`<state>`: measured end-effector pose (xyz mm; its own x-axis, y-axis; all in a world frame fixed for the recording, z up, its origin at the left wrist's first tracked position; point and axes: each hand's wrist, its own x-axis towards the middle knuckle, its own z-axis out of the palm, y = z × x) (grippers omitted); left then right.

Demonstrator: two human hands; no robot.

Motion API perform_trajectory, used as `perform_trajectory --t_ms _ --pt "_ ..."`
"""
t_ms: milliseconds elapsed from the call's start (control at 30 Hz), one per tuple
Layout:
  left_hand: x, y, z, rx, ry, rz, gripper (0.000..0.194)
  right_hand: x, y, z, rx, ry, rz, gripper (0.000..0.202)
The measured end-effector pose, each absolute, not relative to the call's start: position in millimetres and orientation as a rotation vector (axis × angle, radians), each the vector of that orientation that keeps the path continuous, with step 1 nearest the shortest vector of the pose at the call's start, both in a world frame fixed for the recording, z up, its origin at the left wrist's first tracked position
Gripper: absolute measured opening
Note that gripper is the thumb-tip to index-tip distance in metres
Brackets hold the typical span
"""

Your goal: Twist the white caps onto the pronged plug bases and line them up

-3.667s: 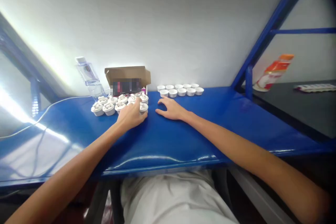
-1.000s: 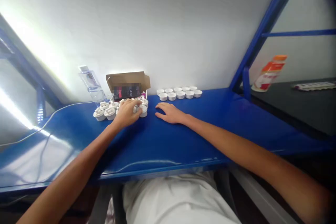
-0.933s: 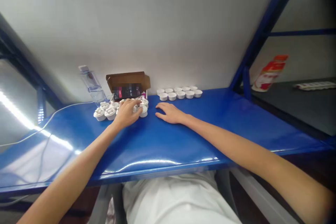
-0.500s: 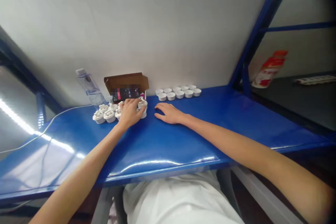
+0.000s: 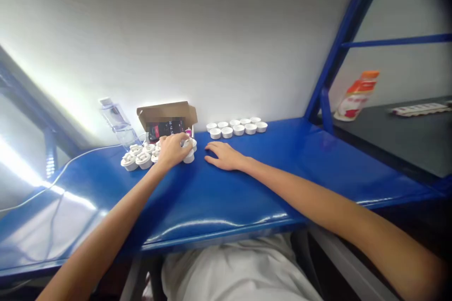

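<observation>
On the blue table [image 5: 212,197], at left, a bunch of lumpy-topped white cups [image 5: 143,161], likely light, hard and smooth, best held by the sides. Just behind, an open box [image 5: 163,109], maybe in the way. Well apart, left hand [image 5: 173,150] over those cups, grip hidden; right hand [image 5: 224,155] loose, near plain cups [image 5: 238,130].

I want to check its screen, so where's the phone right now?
In the head view, the phone is left of centre, in front of the raised cardboard flap and just beyond the left hand and the left-side white cups.
</observation>
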<state>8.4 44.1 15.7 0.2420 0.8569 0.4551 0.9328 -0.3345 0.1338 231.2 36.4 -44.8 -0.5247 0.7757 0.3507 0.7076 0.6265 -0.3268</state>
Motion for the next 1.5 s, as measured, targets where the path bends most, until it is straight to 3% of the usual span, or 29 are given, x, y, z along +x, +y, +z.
perform_trajectory --t_ms 1067,1500 --pt "17 54 6 -2.337 -1.632 -0.793 0.019 234 34 -44 -1.155 -2.393 0.189 0.043" --pt "17 53 7 -2.375 -1.62 -0.772 0.026 233 34 -44 -1.157 -2.385 0.19 0.042"
